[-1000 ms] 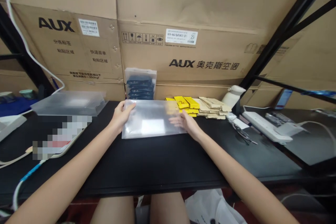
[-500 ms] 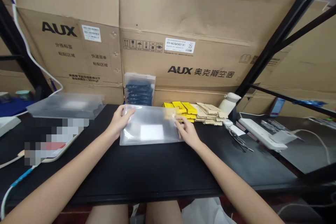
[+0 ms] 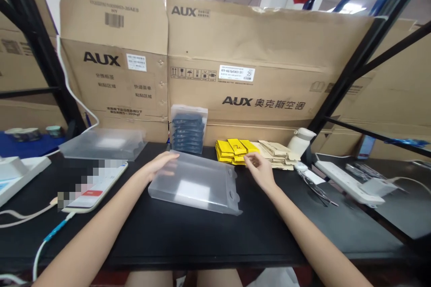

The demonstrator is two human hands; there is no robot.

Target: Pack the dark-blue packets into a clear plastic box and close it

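A clear plastic box [image 3: 215, 193] with a see-through body lies tilted on the black table, its tabbed open end toward the right. My left hand [image 3: 158, 166] grips its left end, the thumb on top and the fingers showing through the plastic. My right hand [image 3: 261, 170] is off the box, loosely bent beside a stack of yellow packets [image 3: 232, 149]; whether its fingertips touch them is unclear, and it holds nothing that I can see. Tan paper packets [image 3: 274, 149] are stacked just right of the yellow ones.
Behind stand a bag of dark blue packets [image 3: 188, 130] and a cardboard wall [image 3: 269, 45]. Another clear plastic box [image 3: 101, 143] and a charging phone [image 3: 97, 188] lie left. To the right are a white bottle [image 3: 301, 143], a cable [image 3: 316, 188] and a power strip [image 3: 348, 181].
My right hand has let go of the box and moved right, toward the packets. The box has turned, its right end now nearer me. The camera view has tipped up.
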